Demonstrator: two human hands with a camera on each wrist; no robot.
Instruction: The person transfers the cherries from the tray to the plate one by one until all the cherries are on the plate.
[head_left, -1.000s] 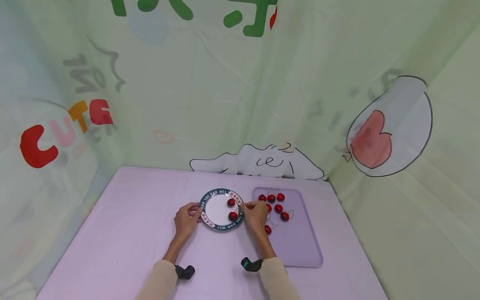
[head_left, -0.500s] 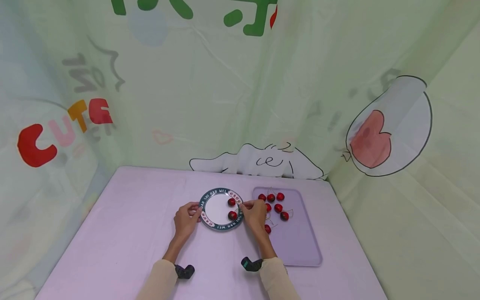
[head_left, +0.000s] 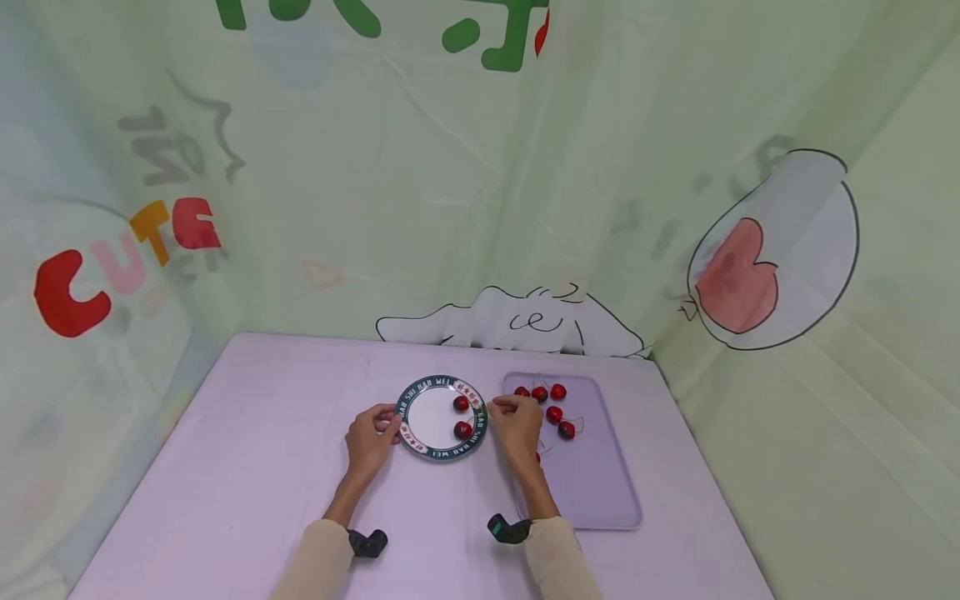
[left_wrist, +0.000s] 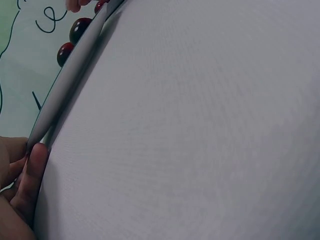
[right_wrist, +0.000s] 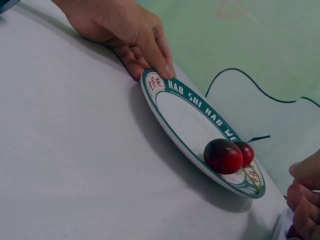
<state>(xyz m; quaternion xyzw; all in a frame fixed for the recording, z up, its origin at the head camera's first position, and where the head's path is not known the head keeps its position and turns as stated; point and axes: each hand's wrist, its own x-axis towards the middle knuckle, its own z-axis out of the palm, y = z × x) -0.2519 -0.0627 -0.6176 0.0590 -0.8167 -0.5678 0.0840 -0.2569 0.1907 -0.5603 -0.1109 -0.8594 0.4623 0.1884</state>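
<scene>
A round white plate (head_left: 431,418) with a dark green lettered rim lies on the table, two red cherries (head_left: 462,430) on its right half. My left hand (head_left: 370,442) pinches the left edge between thumb and fingers; the left wrist view shows fingertips (left_wrist: 36,160) at the rim. My right hand (head_left: 519,427) is just beyond the opposite rim, its fingers loosely bent and holding nothing. In the right wrist view a small gap separates those fingers (right_wrist: 305,167) from the plate (right_wrist: 185,112). Part of the tray's left side is hidden beneath the right hand.
A light purple rectangular tray (head_left: 588,487) stands to the right of the plate, with several stemmed cherries (head_left: 554,414) toward its far end. A pale pink cloth covers the table (head_left: 247,467). Printed curtains (head_left: 360,192) hang behind and along both sides.
My right hand has let go of the plate's right rim and shifted slightly right, over the tray's edge. The left hand keeps its hold, and the plate with its cherries stays in place.
</scene>
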